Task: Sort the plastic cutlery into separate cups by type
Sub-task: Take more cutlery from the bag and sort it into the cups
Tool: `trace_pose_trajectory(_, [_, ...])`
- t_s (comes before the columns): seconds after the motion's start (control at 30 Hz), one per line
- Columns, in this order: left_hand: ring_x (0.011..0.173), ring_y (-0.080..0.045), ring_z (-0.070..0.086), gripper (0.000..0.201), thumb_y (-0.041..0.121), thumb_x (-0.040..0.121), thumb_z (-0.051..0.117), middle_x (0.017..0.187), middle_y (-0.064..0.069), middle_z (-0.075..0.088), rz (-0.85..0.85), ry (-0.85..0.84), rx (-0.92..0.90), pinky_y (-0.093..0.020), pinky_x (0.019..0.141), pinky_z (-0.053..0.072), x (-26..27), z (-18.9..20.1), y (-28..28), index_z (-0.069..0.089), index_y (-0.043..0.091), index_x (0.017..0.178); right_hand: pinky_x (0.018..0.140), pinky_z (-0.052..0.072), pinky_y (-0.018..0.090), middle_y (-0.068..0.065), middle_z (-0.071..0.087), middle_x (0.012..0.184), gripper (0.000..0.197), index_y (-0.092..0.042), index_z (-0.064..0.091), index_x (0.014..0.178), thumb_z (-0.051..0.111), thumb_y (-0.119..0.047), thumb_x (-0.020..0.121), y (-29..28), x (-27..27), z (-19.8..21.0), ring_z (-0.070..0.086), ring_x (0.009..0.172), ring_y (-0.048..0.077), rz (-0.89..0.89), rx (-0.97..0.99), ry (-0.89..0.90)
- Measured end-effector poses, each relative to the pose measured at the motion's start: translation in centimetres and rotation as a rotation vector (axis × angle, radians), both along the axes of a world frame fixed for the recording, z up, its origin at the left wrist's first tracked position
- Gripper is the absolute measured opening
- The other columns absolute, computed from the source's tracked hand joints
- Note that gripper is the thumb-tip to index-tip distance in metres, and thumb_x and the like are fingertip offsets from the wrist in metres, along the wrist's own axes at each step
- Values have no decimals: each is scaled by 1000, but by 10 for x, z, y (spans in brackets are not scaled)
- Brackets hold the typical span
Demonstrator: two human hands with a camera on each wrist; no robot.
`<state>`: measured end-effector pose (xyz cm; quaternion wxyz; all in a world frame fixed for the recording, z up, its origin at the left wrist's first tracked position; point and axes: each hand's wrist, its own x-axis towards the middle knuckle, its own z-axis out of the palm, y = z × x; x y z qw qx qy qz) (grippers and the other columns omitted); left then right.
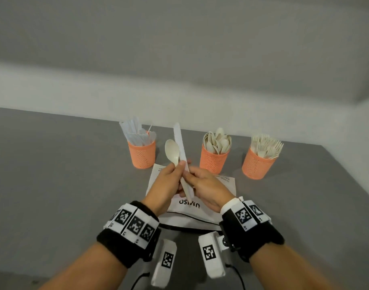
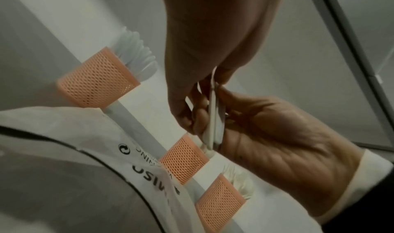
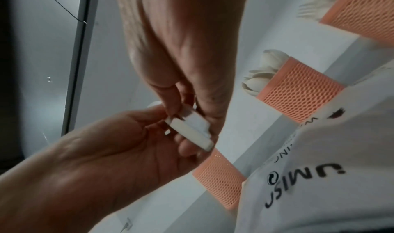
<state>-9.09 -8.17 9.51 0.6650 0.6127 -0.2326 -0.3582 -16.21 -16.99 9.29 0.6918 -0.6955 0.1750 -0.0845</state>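
Note:
Both hands meet above a white bag, holding a beige spoon (image 1: 172,152) and a white serrated knife (image 1: 180,140) side by side, tips up. My left hand (image 1: 175,170) pinches the spoon's neck with the thumb on top. My right hand (image 1: 193,177) grips the knife's handle from the right. In the right wrist view the two handle ends (image 3: 192,132) lie pressed together between the fingers. Three orange mesh cups stand behind: one with knives (image 1: 141,153), one with spoons (image 1: 215,162), one with forks (image 1: 257,166).
The white printed bag (image 1: 223,185) lies flat on the grey table (image 1: 64,174) under the hands, a black cord along its near edge. A white wall runs close behind the cups. The table's right edge slants past the fork cup.

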Motion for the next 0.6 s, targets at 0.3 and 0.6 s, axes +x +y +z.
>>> trace_pose_trajectory(0.3, [67,-17,55,19,20,97,46,82,-14,59,127,25,45,-34,66,56,31,-1,1,59,7,92,72,58,42,7,67,90,18,-5,57,109,49,-10,94,-5,19,-8,67,84,25,-103,-192,17])
trace_pose_trajectory(0.6, [37,-3,41,18,10,95,50,62,-2,55,158,40,26,-16,38,36,43,-4,1,54,6,78,74,56,48,12,65,83,13,-17,56,86,47,-12,94,-20,22,-4,67,72,29,-161,-380,49])
